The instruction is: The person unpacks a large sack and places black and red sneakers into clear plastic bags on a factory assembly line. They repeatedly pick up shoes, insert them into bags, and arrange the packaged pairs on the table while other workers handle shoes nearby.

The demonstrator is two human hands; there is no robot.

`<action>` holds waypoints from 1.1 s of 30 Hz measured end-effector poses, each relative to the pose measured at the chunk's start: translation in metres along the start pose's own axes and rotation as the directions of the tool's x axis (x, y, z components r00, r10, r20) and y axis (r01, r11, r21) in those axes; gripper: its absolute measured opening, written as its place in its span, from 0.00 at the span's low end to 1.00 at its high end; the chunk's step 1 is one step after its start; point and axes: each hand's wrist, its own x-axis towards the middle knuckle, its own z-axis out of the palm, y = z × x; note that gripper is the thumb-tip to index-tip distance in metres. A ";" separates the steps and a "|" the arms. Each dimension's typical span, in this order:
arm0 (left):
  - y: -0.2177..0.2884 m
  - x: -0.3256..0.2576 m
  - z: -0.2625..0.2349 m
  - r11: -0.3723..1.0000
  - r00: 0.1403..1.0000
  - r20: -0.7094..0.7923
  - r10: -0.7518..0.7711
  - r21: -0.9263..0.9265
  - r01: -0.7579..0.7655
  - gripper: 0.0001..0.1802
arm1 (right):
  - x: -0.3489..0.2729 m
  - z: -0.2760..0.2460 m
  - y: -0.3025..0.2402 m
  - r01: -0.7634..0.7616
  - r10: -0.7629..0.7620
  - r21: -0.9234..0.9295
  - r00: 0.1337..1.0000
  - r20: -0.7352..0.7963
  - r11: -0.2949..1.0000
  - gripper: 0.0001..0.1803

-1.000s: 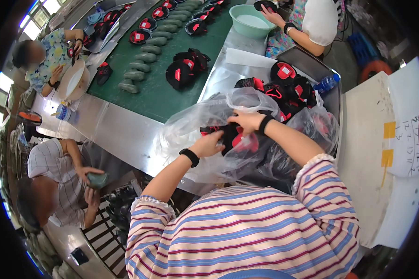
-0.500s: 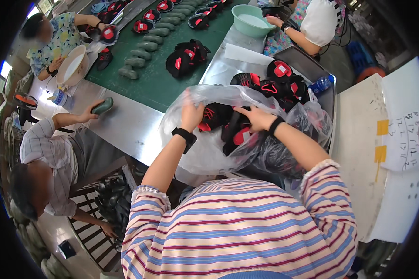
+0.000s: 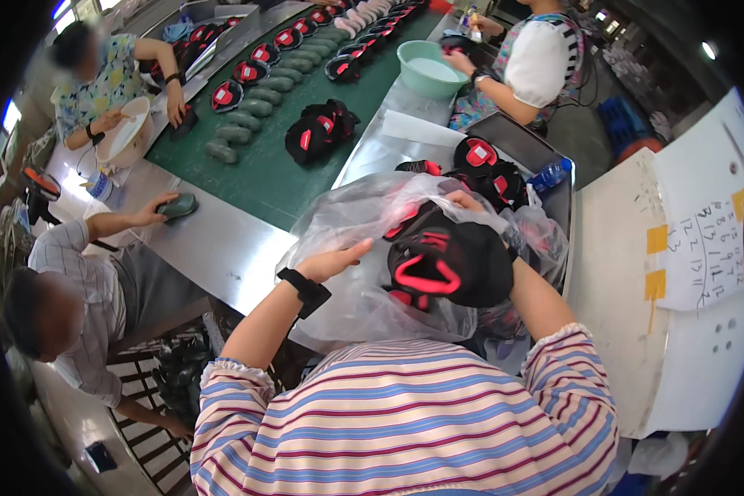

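Note:
Several black shoe uppers [image 3: 463, 260] with red linings are bunched together at the mouth of a clear plastic bag [image 3: 339, 211]. My right hand [image 3: 465, 201] is closed on their far side, and the uppers hide most of it. To their left, my left hand [image 3: 336, 261] lies against the bag's film with fingers stretched out, holding nothing. More black and red uppers [image 3: 492, 169] lie in a pile just beyond the bag on the metal table.
A green conveyor belt [image 3: 248, 169] carries rows of uppers and dark green shoe lasts [image 3: 260, 107]. A blue-capped bottle [image 3: 550, 174] stands right of the pile. Co-workers sit left and far right, near a beige bowl [image 3: 128, 136] and a green basin [image 3: 430, 70]. A white board [image 3: 616, 273] borders the right.
My right hand has raised a bunch of uppers out of the bag toward me. My left hand has let go of the bag's rim and come lower. The view has shifted slightly.

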 end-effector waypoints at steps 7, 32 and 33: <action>-0.021 0.030 -0.010 0.858 0.993 0.110 0.041 -0.513 0.021 0.37 | -0.004 0.055 -0.024 0.006 -0.224 0.632 0.938 0.266 0.775 0.21; -0.006 -0.014 0.041 0.454 0.962 0.028 0.270 -0.885 -0.102 0.31 | 0.040 0.089 -0.006 0.408 -0.412 0.241 0.911 -0.036 0.881 0.12; -0.006 -0.012 0.028 0.585 0.957 -0.010 0.291 -0.790 -0.186 0.31 | 0.041 0.085 -0.011 0.466 -0.482 0.264 0.876 -0.003 0.845 0.13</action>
